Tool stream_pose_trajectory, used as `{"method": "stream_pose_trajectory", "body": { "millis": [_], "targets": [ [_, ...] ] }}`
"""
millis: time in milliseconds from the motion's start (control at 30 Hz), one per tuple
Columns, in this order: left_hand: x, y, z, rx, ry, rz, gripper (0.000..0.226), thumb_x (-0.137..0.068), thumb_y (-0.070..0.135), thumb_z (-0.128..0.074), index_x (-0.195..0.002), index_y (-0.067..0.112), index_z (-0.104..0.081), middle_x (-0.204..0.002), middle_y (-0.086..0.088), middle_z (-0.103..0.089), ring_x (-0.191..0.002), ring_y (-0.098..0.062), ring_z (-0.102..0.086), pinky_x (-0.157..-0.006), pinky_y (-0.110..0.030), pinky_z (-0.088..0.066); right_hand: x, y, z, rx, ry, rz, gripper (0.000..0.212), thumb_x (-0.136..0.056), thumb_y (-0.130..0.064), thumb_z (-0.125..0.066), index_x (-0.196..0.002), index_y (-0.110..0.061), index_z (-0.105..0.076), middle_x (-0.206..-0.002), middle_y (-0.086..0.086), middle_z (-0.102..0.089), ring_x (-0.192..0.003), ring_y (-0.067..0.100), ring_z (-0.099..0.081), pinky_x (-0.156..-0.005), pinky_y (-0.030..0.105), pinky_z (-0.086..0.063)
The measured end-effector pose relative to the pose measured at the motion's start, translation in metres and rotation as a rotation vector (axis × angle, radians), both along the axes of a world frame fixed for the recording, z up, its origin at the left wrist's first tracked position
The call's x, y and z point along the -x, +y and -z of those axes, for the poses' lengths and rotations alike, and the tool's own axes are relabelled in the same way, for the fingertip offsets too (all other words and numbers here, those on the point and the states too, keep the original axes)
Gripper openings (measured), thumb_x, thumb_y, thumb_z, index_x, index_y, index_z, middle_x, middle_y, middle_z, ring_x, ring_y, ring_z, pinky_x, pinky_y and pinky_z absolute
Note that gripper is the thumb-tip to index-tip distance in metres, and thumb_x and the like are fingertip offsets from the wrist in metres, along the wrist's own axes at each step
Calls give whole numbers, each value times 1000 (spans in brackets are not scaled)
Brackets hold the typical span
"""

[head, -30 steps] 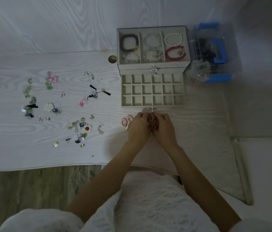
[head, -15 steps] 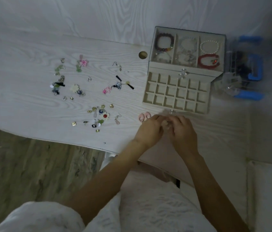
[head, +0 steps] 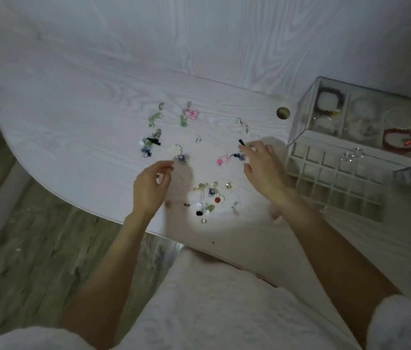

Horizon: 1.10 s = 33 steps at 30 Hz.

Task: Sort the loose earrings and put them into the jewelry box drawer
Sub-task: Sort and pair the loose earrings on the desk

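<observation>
Both hands have left the spot in front of the jewelry box drawer, where they were pressed together a second ago, and now reach left over the scatter of loose earrings on the tabletop. The view has swung left with them, so the drawer now sits at the right edge of the picture, pulled out, its grid of small compartments looking bare as far as the blur allows.

The left hand hovers with fingers curled loosely toward the thumb, near a white flower earring and a blue one; no piece shows between its fingers, though motion blur makes this hard to judge. The right hand has its fingers spread and relaxed, tips just beside a dark blue earring and a pink one; it seems to hold nothing yet.

This reads as the start of a fresh pick: each hand appears to be going for a piece, perhaps to match a pair. Nearly all the earrings lie unsorted on the tabletop, left of the drawer, so the task is at an early stage.
</observation>
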<state>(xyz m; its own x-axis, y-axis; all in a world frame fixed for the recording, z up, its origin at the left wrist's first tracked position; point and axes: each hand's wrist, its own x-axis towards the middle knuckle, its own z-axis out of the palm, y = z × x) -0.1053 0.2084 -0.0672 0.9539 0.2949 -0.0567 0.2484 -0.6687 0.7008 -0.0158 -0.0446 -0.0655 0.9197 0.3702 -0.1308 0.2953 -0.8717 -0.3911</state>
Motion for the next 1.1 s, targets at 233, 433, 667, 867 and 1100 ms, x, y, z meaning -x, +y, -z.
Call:
{"method": "stream_pose_trajectory", "body": {
  "millis": [233, 433, 667, 867, 1100],
  "targets": [
    [-63, 57, 19, -158, 83, -60, 40, -84, 8, -58, -124, 13, -55, -121, -14, -55, -111, -31, -48, -88, -35, -40, -17, 32, 21, 46, 54, 162, 33, -89, -2, -53, -121, -6, -55, -122, 15, -48, -112, 31, -42, -89, 37, -43],
    [-82, 64, 29, -80, 183, -103, 32, -82, 11, -63, -113, 12, -58, -109, -10, -54, -95, -23, -56, -75, -18, -32, -4, 47, 28, -79, 86, 209, 16, -82, 4, -52, -94, -5, -57, -95, 12, -55, -85, 27, -51, -67, 29, -36],
    [-79, 67, 27, 57, 228, 124, 56, -73, -2, -61, -125, 16, -52, -116, -7, -49, -99, -21, -53, -81, -24, -41, 10, 58, 29, -73, 56, 240, 6, -87, -10, -56, -93, -11, -58, -85, 3, -59, -74, 15, -50, -60, 25, -34],
    [-66, 66, 25, 22, 33, 97, 51, -77, 5, -63, -125, 18, -52, -120, -5, -53, -101, -16, -54, -81, -28, -44, 16, 56, 33, -70, 20, 253, 7, -87, -8, -56, -92, -12, -57, -85, 5, -60, -74, 19, -53, -58, 27, -36],
    [-72, 68, 30, -70, 242, 21, 31, -80, 20, -68, -108, 11, -58, -99, -6, -55, -87, -21, -55, -73, -24, -36, 20, 58, 35, -70, -26, 257, 9, -85, -4, -58, -92, -10, -58, -84, 8, -60, -75, 22, -54, -59, 27, -36]
  ]
}}
